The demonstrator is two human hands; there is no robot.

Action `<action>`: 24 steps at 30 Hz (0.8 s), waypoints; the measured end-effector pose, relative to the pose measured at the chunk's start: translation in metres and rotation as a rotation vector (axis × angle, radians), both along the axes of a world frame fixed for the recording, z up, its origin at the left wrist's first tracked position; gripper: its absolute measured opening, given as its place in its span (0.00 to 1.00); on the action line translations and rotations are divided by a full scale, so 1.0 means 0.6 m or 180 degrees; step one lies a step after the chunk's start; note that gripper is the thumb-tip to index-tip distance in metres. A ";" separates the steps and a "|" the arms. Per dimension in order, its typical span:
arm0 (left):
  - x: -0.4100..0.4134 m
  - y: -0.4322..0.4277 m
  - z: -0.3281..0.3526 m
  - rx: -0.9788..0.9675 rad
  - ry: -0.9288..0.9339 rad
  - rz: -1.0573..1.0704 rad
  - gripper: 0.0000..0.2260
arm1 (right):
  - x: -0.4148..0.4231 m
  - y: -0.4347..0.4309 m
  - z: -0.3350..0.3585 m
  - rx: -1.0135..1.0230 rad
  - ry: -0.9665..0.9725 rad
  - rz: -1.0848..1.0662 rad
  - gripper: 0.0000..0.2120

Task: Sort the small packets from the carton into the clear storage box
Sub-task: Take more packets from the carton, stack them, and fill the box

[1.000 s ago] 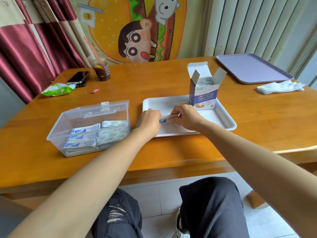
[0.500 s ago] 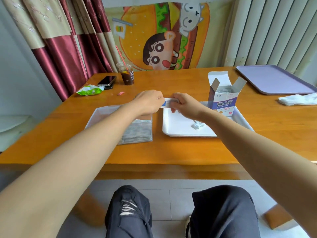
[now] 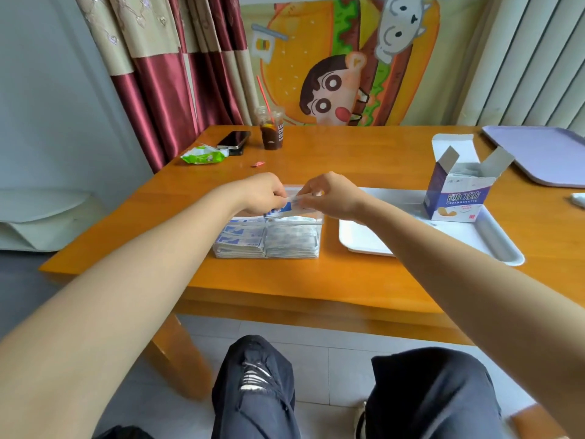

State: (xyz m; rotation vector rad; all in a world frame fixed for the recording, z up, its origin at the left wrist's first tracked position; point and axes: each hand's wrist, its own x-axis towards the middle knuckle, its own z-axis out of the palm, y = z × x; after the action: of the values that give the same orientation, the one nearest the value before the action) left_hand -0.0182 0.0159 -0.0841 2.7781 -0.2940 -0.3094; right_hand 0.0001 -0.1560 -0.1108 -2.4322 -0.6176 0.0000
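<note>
Small packet (image 3: 288, 206), blue and white, is being pinched at its ends by both hands: the left hand (image 3: 264, 193) is curling its fingers round the left end, the right hand (image 3: 332, 198) round the right end. The fingers are hiding most of it. It is hanging just above the far part of the clear storage box (image 3: 320, 236) on the tabletop (image 3: 316, 280), while the open carton (image 3: 456, 198) is standing well to the right.
</note>
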 end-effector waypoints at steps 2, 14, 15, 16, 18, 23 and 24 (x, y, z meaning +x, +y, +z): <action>0.007 0.005 -0.007 -0.0072 0.0076 0.0080 0.13 | 0.006 -0.009 0.000 0.0105 -0.0055 -0.0109 0.10; 0.030 -0.023 -0.038 0.0464 0.0512 -0.0008 0.14 | 0.030 -0.017 -0.031 -0.0059 -0.0252 -0.0107 0.08; 0.033 -0.021 -0.039 0.0486 0.0510 -0.0001 0.14 | 0.030 -0.017 -0.031 -0.0028 -0.0252 -0.0068 0.07; 0.037 -0.019 -0.041 0.0499 0.0494 0.0009 0.13 | 0.029 -0.017 -0.029 -0.0001 -0.0237 -0.0031 0.07; 0.041 -0.015 -0.040 0.0529 0.0454 0.0023 0.13 | 0.028 -0.017 -0.027 0.0030 -0.0238 0.0053 0.07; 0.037 -0.024 -0.035 0.0696 0.0431 0.0007 0.13 | 0.027 -0.021 -0.027 0.0105 -0.0249 0.0103 0.06; 0.037 -0.024 -0.036 0.0712 0.0396 0.0022 0.13 | 0.028 -0.021 -0.028 0.0099 -0.0248 0.0119 0.06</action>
State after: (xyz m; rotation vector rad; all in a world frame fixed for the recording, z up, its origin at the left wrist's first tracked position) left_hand 0.0043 0.0012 -0.1057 2.9607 -0.2320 -0.5415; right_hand 0.0166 -0.1683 -0.1273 -2.3996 -0.6928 -0.0888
